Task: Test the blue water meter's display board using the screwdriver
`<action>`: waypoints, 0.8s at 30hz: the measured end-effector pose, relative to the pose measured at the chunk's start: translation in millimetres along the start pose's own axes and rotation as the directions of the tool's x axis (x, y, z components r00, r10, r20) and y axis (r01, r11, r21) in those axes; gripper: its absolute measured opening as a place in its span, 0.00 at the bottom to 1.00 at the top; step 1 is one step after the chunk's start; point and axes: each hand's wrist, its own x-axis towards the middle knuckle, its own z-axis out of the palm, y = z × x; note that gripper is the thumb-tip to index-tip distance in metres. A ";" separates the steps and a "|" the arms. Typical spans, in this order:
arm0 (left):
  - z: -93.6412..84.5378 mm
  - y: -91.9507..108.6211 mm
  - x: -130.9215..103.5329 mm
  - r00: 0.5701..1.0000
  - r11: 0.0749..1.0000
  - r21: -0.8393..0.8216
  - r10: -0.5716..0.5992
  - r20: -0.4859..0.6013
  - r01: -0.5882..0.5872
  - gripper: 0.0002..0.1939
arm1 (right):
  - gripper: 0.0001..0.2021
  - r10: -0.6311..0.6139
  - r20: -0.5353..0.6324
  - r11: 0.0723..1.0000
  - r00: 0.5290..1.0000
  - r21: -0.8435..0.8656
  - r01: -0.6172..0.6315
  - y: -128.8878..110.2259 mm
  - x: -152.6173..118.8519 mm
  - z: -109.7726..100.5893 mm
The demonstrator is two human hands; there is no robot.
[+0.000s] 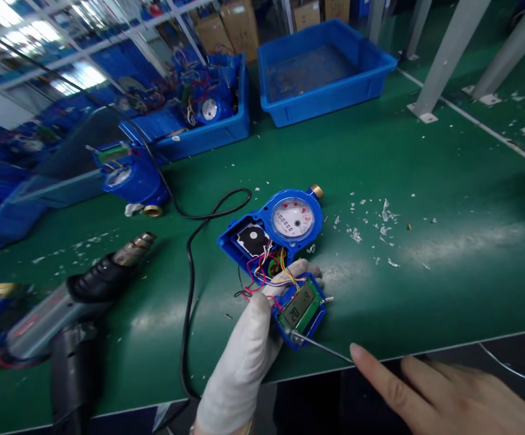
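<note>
My left hand (248,338), in a white glove, holds a small blue-framed circuit board with a display (299,305) at the table's front edge. Coloured wires (262,269) run from the board into the open compartment of a blue water meter (293,219) lying dial up. My bare right hand (425,383) is closed around a thin screwdriver (328,348), its index finger stretched along the shaft. The tool's tip touches the lower left corner of the board. The screwdriver's handle is hidden in the hand.
A heat gun (94,284) rests at the left, near a black cable (190,284). Another blue meter (133,178) stands behind it. Blue bins (325,103) line the back; one holds several meters. White scraps (384,229) lie on the green table (447,272). Metal legs (447,60) stand back right.
</note>
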 end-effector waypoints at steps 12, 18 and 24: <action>-3.6 -1.5 0.0 0.977 0.999 -0.032 0.020 -0.214 -0.027 0.28 | 0.30 0.338 0.065 0.709 0.939 0.639 -0.300 2.5 35.6 21.9; 2.8 -0.3 -1.1 0.915 0.978 -0.037 0.176 -0.362 -0.203 0.10 | 0.47 0.248 0.099 0.634 0.964 0.735 -0.239 -3.9 68.4 45.2; 3.0 0.5 -3.2 0.896 0.955 -0.191 0.128 -0.425 -0.227 0.12 | 0.53 0.288 0.075 0.545 0.955 0.807 -0.228 -11.4 82.4 69.9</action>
